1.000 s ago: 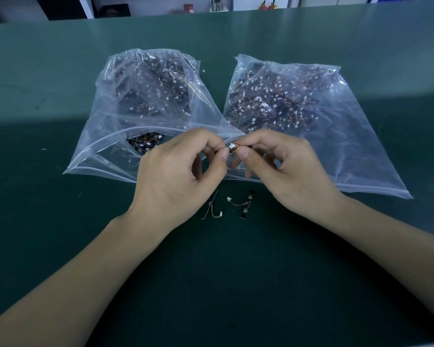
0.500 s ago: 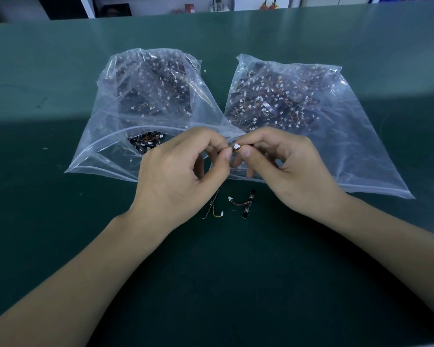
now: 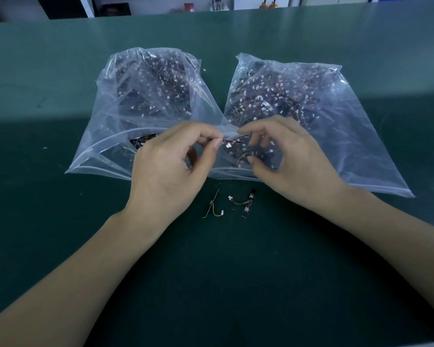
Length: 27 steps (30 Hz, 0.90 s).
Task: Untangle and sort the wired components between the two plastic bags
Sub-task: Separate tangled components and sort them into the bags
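Left hand fingers pinch wired component; I see right hand fingers apart, loosely curled, holding nothing, bags at 12 o'clock

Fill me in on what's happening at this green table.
A person is sorting small wired components between two clear plastic bags. The left hand pinches one thin component by its end, white connector dangling, just in front of the bag mouths. The right hand hovers beside it with fingers loosely curled, holding nothing. The left bag and right bag both hold heaps of similar parts. Two loose components lie on the table between the wrists.
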Motion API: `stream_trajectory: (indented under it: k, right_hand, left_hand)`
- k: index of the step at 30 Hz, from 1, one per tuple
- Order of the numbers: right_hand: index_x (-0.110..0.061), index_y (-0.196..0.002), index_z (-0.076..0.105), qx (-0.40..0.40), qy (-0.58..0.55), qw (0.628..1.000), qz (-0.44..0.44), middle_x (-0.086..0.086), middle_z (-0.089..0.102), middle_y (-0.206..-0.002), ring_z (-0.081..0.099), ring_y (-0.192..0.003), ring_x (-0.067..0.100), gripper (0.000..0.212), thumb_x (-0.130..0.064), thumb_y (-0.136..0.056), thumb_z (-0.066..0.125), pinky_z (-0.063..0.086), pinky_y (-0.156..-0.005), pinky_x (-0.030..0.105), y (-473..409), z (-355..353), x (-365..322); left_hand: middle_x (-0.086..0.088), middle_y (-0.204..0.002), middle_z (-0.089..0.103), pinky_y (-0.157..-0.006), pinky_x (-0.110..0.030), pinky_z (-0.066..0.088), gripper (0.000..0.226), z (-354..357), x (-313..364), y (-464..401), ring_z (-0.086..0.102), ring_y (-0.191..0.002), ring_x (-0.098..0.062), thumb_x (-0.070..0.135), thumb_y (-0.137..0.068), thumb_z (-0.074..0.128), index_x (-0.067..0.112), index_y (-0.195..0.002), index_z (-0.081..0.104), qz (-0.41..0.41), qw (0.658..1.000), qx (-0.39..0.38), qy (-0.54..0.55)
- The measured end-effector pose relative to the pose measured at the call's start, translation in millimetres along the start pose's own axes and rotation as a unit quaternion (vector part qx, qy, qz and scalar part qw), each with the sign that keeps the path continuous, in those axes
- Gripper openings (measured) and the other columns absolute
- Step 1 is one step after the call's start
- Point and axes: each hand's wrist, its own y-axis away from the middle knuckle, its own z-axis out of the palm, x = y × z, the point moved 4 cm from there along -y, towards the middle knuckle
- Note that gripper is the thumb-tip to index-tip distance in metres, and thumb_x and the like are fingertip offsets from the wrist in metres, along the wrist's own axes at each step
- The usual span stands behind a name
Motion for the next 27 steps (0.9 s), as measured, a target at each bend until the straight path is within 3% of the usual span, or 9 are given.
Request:
stream_trajectory:
  k: [4,8,11,15,19,22,27]
  right_hand:
    - [-0.018,-0.126,0.069,0.016,0.032,0.999,0.001,-0.004,0.064,-0.103,0.057,-0.094,0.021,0.048,-0.005,-0.082,0.081,0.048,-0.096,0.039,-2,-7,3]
    - [-0.019,-0.122,0.072,-0.018,0.072,0.997,0.007,-0.003,0.063,-0.108,0.058,-0.099,0.021,0.039,-0.014,-0.084,0.082,0.050,-0.097,0.046,-3,-4,10]
    - [-0.017,-0.114,0.075,-0.023,0.028,0.999,-0.002,-0.001,0.065,-0.102,0.059,-0.093,0.014,0.024,-0.022,-0.091,0.080,0.053,-0.091,0.041,-1,-1,8]
    - [-0.020,-0.109,0.076,-0.040,0.017,0.999,-0.024,-0.004,0.065,-0.093,0.061,-0.087,0.018,0.026,-0.034,-0.089,0.083,0.052,-0.087,0.042,-1,-1,0]
    - [-0.017,-0.107,0.075,-0.068,0.048,0.996,-0.031,-0.003,0.066,-0.091,0.061,-0.087,0.023,0.030,-0.023,-0.080,0.086,0.052,-0.087,0.047,-1,-2,-4]
    - [-0.017,-0.102,0.076,-0.064,0.049,0.996,-0.044,-0.005,0.066,-0.085,0.060,-0.081,0.020,0.021,-0.011,-0.082,0.079,0.054,-0.082,0.047,-1,-2,-6]
    - [-0.020,-0.103,0.078,-0.007,0.012,1.000,-0.022,-0.006,0.067,-0.089,0.062,-0.075,0.018,0.022,-0.006,-0.086,0.073,0.057,-0.069,0.047,-1,-10,0]
  left_hand:
    - [0.028,-0.095,0.062,-0.066,-0.024,0.050,0.010,3,-1,1,0.063,-0.077,-0.006,0.018,-0.103,0.070,0.022,-0.106,0.079,0.018,1.000,-0.020,-0.011]
    - [0.021,-0.098,0.068,-0.065,-0.037,0.054,0.015,8,-3,2,0.063,-0.075,-0.009,0.019,-0.105,0.068,0.023,-0.112,0.080,0.029,0.997,-0.064,-0.019]
    - [0.016,-0.100,0.072,-0.066,-0.040,0.055,0.014,10,-3,4,0.066,-0.076,-0.011,0.020,-0.104,0.068,0.024,-0.110,0.080,0.029,0.996,-0.080,-0.012]
    - [0.016,-0.095,0.069,-0.063,-0.038,0.053,0.009,7,-1,2,0.060,-0.071,-0.009,0.022,-0.103,0.069,0.024,-0.105,0.078,0.029,0.998,-0.061,-0.009]
    - [0.022,-0.092,0.062,-0.061,-0.035,0.049,0.007,4,0,1,0.060,-0.072,-0.008,0.018,-0.102,0.069,0.022,-0.098,0.073,0.032,0.998,-0.046,-0.008]
    - [0.025,-0.089,0.058,-0.060,-0.033,0.048,0.007,3,2,1,0.060,-0.071,-0.009,0.016,-0.098,0.069,0.019,-0.093,0.071,0.031,0.998,-0.053,0.003]
    - [0.013,-0.084,0.060,-0.060,-0.039,0.049,0.007,7,6,3,0.061,-0.069,-0.013,0.018,-0.092,0.069,0.021,-0.088,0.072,0.057,0.995,-0.087,0.005]
